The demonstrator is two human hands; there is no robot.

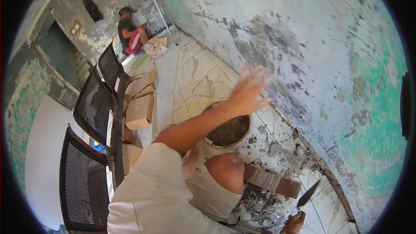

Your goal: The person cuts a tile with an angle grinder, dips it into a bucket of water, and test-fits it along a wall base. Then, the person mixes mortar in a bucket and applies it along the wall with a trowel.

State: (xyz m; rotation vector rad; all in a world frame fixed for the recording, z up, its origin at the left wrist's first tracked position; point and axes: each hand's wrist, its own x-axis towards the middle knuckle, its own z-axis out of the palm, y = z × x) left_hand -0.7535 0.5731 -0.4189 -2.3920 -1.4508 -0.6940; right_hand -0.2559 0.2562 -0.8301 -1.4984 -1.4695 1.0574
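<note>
My left hand (251,90) is raised over the edge of a bucket (229,131) of dark grey mix, with its fingers spread, slightly blurred and holding nothing. It is in front of the stained wall (303,52). At the lower right, my right hand (294,223) is closed round the handle of a trowel (308,193), whose pointed dark blade angles up and to the right. Between my bent knee and the trowel lies a brown board (272,180) on the floor.
Rubble (260,206) lies by my knee and along the wall base. Black mesh chairs (84,182) and cardboard boxes (139,112) stand at left. Another person (130,32) sits low by the far wall, beside a pale sack (156,47).
</note>
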